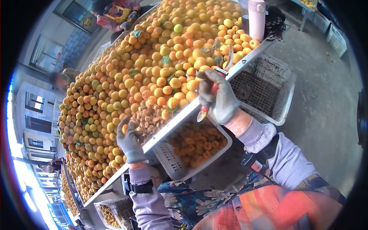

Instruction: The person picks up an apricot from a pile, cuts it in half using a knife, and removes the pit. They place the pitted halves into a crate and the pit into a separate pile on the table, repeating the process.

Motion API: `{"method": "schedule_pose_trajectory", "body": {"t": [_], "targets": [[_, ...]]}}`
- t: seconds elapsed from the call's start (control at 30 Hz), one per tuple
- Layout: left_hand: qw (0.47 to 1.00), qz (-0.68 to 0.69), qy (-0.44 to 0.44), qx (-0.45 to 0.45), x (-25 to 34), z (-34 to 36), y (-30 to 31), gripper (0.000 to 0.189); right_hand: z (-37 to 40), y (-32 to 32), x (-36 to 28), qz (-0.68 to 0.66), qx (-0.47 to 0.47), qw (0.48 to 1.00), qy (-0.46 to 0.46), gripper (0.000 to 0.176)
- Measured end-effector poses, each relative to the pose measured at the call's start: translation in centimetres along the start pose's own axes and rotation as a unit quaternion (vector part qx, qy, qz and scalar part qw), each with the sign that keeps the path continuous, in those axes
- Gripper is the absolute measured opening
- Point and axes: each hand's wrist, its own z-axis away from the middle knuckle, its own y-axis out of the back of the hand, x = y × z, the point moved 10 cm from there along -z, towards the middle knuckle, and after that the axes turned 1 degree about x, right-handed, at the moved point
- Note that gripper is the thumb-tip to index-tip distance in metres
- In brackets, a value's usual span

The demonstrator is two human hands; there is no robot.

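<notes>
My left hand [131, 141], in a pale grey glove, is at the near edge of the apricot heap [126, 82]. Its thumb and fingers curl around an apricot [125, 129], which they mostly hide. Beside its fingertips lies a small pile of brown apricot pits [147, 122]. In my gloved right hand [219, 96], raised over the table's white edge [184, 114], is a red-handled tool [214, 89]. Its curved metal blade [230, 57] points away from me, and a small shiny part shows below my fist.
Under the edge is a white crate [163, 155] of apricot halves [197, 143]; another crate [283, 97] stands to the right. A pink bottle [257, 21] stands at the table's corner. Across the heap works another person [115, 15]. More apricots fill a crate [126, 211] at lower left.
</notes>
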Motion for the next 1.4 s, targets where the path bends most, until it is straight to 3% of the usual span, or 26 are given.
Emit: {"method": "schedule_pose_trajectory", "body": {"t": [0.07, 0.13, 0.2, 0.27, 0.3, 0.37, 0.53, 0.6, 0.63, 0.7, 0.73, 0.8, 1.0, 1.07, 1.2, 1.27, 1.33, 1.4], "targets": [[1.000, 0.013, 0.012, 0.010, -0.2, 0.4, 0.3, 0.019, 0.0, 0.4, -0.7, -0.012, -0.002, 1.000, 0.003, 0.027], [0.998, -0.061, -0.020, -0.028, -0.1, 0.7, 0.0, 0.011, 0.1, 1.1, -1.8, -0.003, 0.020, 1.000, 0.020, 0.026], [0.997, -0.050, -0.022, -0.049, 0.3, 2.7, -0.8, 0.010, -0.1, 1.3, -2.3, -0.024, -0.022, 0.999, 0.017, 0.025], [0.982, -0.094, 0.005, -0.166, -0.6, 4.9, -2.8, 0.015, 0.1, 1.8, -3.3, -0.013, 0.003, 0.999, 0.031, 0.025], [0.981, -0.096, 0.004, -0.167, -0.8, 5.9, -2.9, 0.015, 0.1, 1.9, -3.6, -0.007, 0.015, 0.999, 0.033, 0.026], [0.891, -0.327, -0.213, -0.232, 1.4, 8.8, -5.4, 0.026, 0.0, 2.2, -3.9, -0.017, 0.008, 0.999, 0.031, 0.026], [0.891, -0.313, -0.251, -0.211, 1.6, 6.8, -6.2, 0.035, 0.0, 2.3, -3.3, -0.031, 0.008, 0.999, 0.007, 0.025], [0.983, -0.087, -0.051, -0.154, -0.3, 2.2, -5.3, 0.038, 0.3, 1.8, -2.5, -0.024, -0.001, 1.000, -0.020, 0.024], [0.983, -0.087, -0.054, -0.155, -0.6, 0.5, -5.9, 0.038, 0.3, 1.7, -2.3, -0.016, -0.012, 0.999, -0.025, 0.023], [0.959, -0.205, -0.164, -0.103, 0.7, -2.8, -6.7, 0.041, 0.2, 1.6, -1.5, -0.010, -0.025, 0.999, -0.034, 0.022], [0.959, -0.205, -0.167, -0.107, 0.7, -4.0, -7.4, 0.041, 0.3, 1.6, -1.1, -0.010, -0.024, 0.999, -0.045, 0.023], [0.878, -0.460, -0.129, -0.042, -0.2, -6.5, -7.5, 0.043, 0.4, 1.5, -0.4, -0.025, -0.030, 0.997, -0.066, 0.021], [0.839, -0.532, -0.103, -0.057, -3.3, -10.8, -9.7, 0.050, 0.9, 1.5, 0.9, -0.022, -0.016, 0.994, -0.107, 0.015], [0.868, -0.487, -0.059, -0.082, -4.7, -12.0, -9.4, 0.049, 0.9, 1.6, 1.4, -0.023, -0.022, 0.992, -0.119, 0.011], [0.881, -0.465, -0.071, -0.046, -5.0, -12.4, -9.3, 0.045, 1.3, 1.6, 2.2, 0.007, -0.006, 0.988, -0.152, 0.013], [0.971, -0.214, -0.065, -0.081, -4.7, -11.4, -9.3, 0.038, 1.5, 1.6, 1.9, 0.061, 0.007, 0.988, -0.142, 0.024], [0.981, -0.169, -0.056, -0.074, -1.7, -9.1, -8.8, 0.034, 1.4, 1.9, 2.1, 0.081, 0.007, 0.987, -0.137, 0.023], [0.973, 0.122, 0.036, -0.193, -1.5, -6.2, -9.4, 0.038, 1.7, 1.7, 2.8, 0.156, -0.004, 0.974, -0.162, 0.023]]}}
